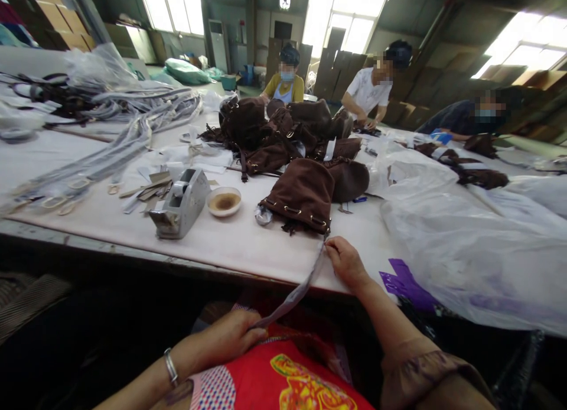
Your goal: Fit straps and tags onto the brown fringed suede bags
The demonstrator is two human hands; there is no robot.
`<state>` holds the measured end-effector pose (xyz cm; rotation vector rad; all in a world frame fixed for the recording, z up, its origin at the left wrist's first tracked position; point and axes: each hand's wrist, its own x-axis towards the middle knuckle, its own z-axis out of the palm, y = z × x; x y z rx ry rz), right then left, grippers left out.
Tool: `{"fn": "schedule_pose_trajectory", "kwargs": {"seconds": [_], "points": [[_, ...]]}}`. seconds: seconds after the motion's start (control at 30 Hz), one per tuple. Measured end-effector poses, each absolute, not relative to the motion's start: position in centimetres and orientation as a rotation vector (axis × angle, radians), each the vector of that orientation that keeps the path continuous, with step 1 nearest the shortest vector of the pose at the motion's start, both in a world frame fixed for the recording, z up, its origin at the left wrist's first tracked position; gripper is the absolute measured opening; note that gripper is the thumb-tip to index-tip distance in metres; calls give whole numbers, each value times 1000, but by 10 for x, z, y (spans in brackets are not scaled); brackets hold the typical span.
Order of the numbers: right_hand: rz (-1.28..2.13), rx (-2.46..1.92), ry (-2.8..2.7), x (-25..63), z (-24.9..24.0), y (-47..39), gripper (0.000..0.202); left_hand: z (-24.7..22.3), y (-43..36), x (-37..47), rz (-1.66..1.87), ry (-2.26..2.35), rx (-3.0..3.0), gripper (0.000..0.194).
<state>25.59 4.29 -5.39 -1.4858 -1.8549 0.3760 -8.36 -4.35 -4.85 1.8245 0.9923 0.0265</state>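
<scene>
A long strap in a greyish plastic wrap (pixel 295 296) runs slack between my two hands. My left hand (pixel 237 334), low by my red apron, is closed around its lower end. At the table edge, the fingers of my right hand (pixel 346 261) pinch the upper part, just below a dark brown drawstring bag (pixel 301 188). That bag lies on the table with its eyeleted mouth toward me, and the strap meets it at the mouth's right corner. Something in crinkled wrap (pixel 263 215) sits at the mouth's left corner.
A grey tape dispenser (pixel 181 203) and a small white bowl (pixel 224 202) stand left of the bag. Behind is a heap of brown bags (pixel 283 126). Wrapped straps (pixel 119 144) lie left, plastic sheeting (pixel 465 233) right. Three people are across the table.
</scene>
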Motion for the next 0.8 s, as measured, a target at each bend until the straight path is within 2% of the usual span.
{"fn": "schedule_pose_trajectory", "kwargs": {"seconds": [0.17, 0.33, 0.53, 0.7, 0.8], "points": [[524, -1502, -1736, 261, -61, 42, 29, -55, -44, -86, 67, 969, 1846, 37], [573, -1516, -1750, 259, -61, 47, 18, -59, -45, -84, 60, 1000, 1819, 38], [419, -1457, -1868, 256, -57, 50, 11, -59, -45, -80, 74, 1050, 1682, 43], [192, -1426, -1762, 254, -58, 55, 10, -52, -45, -82, 105, 989, 1716, 32], [188, -1454, -1695, 254, -59, 61, 9, -49, -44, -81, 111, 1011, 1709, 27]]}}
